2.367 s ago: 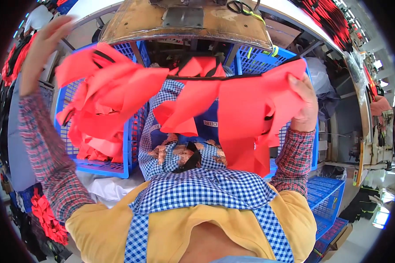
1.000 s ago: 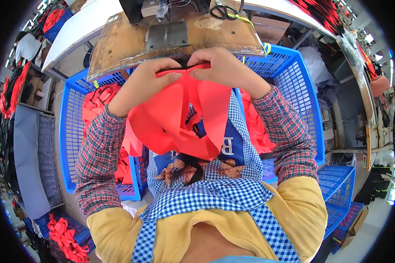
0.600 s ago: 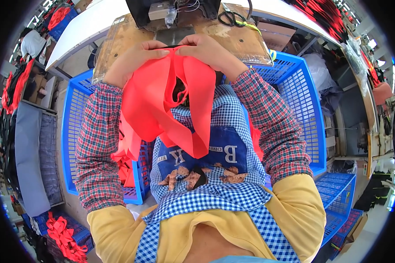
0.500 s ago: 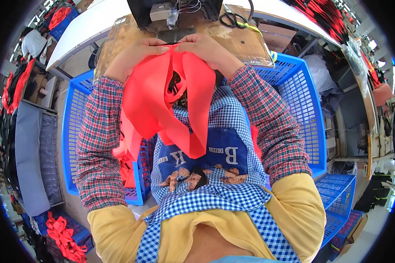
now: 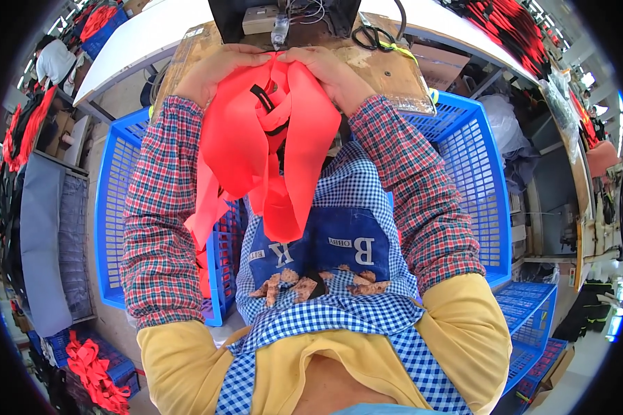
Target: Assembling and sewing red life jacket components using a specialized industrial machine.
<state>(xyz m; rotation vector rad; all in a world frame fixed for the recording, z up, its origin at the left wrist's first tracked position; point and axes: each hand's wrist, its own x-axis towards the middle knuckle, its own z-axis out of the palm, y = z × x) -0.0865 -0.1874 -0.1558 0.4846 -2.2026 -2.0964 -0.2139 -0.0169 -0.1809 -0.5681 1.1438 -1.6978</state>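
Observation:
A looped bundle of wide red webbing strap point(image 5: 239, 149) hangs from my two hands over my lap. My left hand point(image 5: 218, 68) pinches its upper edge from the left. My right hand point(image 5: 329, 72) pinches the same edge a short way to the right. Between the hands, the strap's top lies right below the metal head point(image 5: 280, 31) of a black-framed machine point(image 5: 228, 19); whether they touch, I cannot tell. A small black strip point(image 5: 262, 98) shows among the red folds. My fingertips are partly hidden at the edge of the webbing.
Black-handled scissors point(image 5: 374, 37) lie on the worn wooden board point(image 5: 398, 76), right of the machine. Blue plastic crates point(image 5: 474, 149) flank me, and more red webbing point(image 5: 97, 373) is heaped at lower left. Brownish scraps point(image 5: 304, 288) rest on my checked apron point(image 5: 325, 315).
Both hands have moved slightly forward and up, bringing the strap's top edge to the machine head. The hanging loops have shifted with them, and the small black strip now shows more clearly.

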